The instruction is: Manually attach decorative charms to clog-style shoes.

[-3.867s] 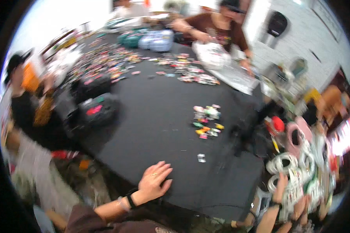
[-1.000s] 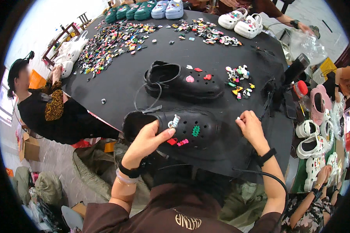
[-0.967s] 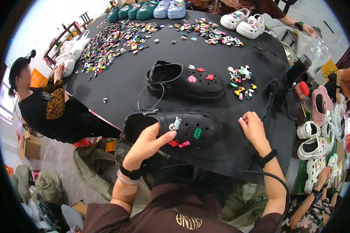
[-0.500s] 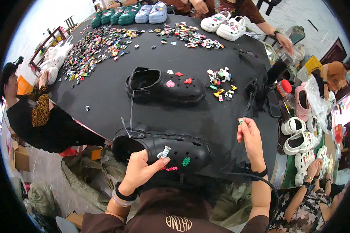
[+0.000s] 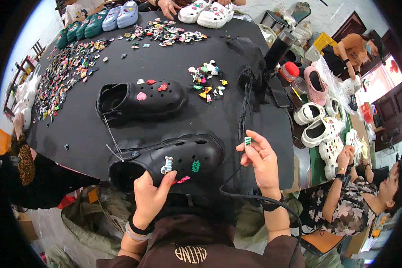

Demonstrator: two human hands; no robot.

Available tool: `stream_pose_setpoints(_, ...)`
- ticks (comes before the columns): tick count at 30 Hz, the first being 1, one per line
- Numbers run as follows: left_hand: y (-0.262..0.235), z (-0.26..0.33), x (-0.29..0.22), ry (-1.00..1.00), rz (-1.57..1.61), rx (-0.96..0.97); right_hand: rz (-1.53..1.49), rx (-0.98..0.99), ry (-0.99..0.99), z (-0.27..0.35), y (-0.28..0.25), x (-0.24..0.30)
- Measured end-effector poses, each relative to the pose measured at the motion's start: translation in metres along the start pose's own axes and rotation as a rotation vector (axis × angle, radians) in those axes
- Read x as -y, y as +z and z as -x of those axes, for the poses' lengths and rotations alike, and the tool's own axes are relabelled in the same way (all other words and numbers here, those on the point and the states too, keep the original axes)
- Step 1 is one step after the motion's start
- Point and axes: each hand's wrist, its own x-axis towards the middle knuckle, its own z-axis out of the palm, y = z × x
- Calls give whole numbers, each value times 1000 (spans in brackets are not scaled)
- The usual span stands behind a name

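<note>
A black foam clog (image 5: 183,156) lies near me, gripped at its side by my left hand (image 5: 149,194), with the thumb on the upper and the other fingers hidden at the opening. Three charms sit on it: a pale blue-and-white one (image 5: 167,165) by my thumb, a green spiky one (image 5: 195,166) and a pink-red strip (image 5: 181,180). Just right of the toe, my right hand (image 5: 261,161) pinches a small green-and-white striped shoe charm (image 5: 248,141). Farther off stands the matching black clog (image 5: 161,100), with several red, pink and white charms on it.
A small charm pile (image 5: 207,80) lies right of the far clog; larger heaps (image 5: 69,73) spread behind. Green, blue and white clogs (image 5: 216,15) line the far edge. A black bottle (image 5: 279,49), a red-lidded jar (image 5: 290,70) and a black cable (image 5: 241,194) are rightward. Co-workers sit around.
The view has shifted right, so the table things appear farther left. My right hand has turned, showing the striped charm more fully. My left hand keeps its hold on the clog.
</note>
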Motion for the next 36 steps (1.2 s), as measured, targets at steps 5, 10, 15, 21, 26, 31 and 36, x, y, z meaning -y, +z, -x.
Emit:
stream_pose_setpoints(5,-5,3,-1,-101,-2,65,102,-47,-36,13,8,0)
stream_pose_setpoints(10,-9,5,4,-129,22,174,149,-50,-42,22,8,-4)
stream_pose_setpoints(15,-12,2,-1,-281,135,285,95,1,-45,27,16,-8)
stream_pose_setpoints(21,-11,-1,2,-201,170,209,3,16,-49,25,30,-7)
stream_pose_setpoints(26,-15,-13,-7,-264,413,340,295,107,-433,12,31,-9)
stream_pose_setpoints(31,-17,-9,-6,-275,282,362,459,217,-543,2,44,16)
stream_pose_setpoints(36,-21,1,-1,-247,251,419,497,273,-453,5,40,17)
